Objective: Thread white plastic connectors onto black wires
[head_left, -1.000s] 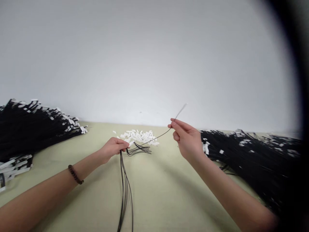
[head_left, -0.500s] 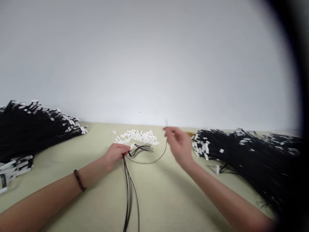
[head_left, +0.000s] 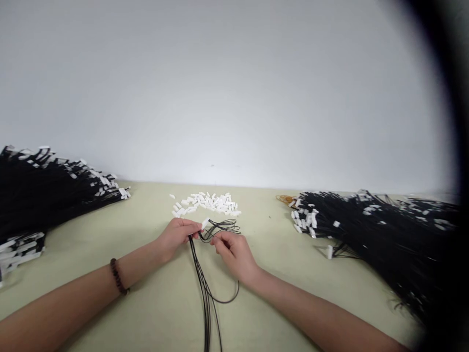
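My left hand (head_left: pixel 176 238) is closed on a white plastic connector (head_left: pixel 205 223), whose far end sticks out past the fingertips. Thin black wires (head_left: pixel 204 293) hang from this hand toward the front of the table, and a looped part of the wires (head_left: pixel 227 224) spreads out beyond the connector. Close to it on the right, my right hand (head_left: pixel 236 254) pinches a single black wire; the tip between the fingers is too small to make out. A slack curve of wire (head_left: pixel 230 301) shows below that hand.
Loose white connectors (head_left: pixel 208 203) lie in a heap near the wall. At the left is a large pile of black wires (head_left: pixel 54 190) with white ends; another pile (head_left: pixel 366 227) spreads along the right. Beside that one lies a brownish-yellow coil (head_left: pixel 285 199).
My right hand has come down and left, bringing the wire from out at the right to beside the connector. My left hand keeps its hold, nearly in place.
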{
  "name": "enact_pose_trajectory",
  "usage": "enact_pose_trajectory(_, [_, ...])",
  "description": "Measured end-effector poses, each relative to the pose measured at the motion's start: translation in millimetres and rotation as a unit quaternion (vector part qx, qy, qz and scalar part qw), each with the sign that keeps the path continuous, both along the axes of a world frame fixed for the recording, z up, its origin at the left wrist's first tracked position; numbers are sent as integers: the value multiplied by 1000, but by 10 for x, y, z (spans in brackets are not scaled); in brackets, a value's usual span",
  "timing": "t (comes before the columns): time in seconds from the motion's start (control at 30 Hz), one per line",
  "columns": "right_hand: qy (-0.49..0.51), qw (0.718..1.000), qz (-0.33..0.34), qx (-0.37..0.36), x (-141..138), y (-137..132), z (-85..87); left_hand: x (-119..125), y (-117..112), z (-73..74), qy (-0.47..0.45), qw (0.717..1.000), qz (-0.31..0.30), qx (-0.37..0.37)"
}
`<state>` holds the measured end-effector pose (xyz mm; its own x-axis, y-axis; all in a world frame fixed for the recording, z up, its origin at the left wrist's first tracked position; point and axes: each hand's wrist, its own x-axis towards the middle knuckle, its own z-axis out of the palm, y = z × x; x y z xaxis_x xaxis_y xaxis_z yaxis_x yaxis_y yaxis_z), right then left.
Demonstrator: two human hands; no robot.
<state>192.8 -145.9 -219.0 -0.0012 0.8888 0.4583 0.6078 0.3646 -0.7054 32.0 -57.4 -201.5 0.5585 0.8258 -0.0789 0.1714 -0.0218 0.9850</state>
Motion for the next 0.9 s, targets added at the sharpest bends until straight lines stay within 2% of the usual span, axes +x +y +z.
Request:
enact_pose_trajectory(0.63, [-16, 1000, -16, -14, 10, 13, -30, -10, 22, -35, 7, 1000, -17, 13])
enact_pose_trajectory(0.9, [-49, 998, -18, 21, -10, -8, -18, 15, -7, -27, 14, 999, -11, 37])
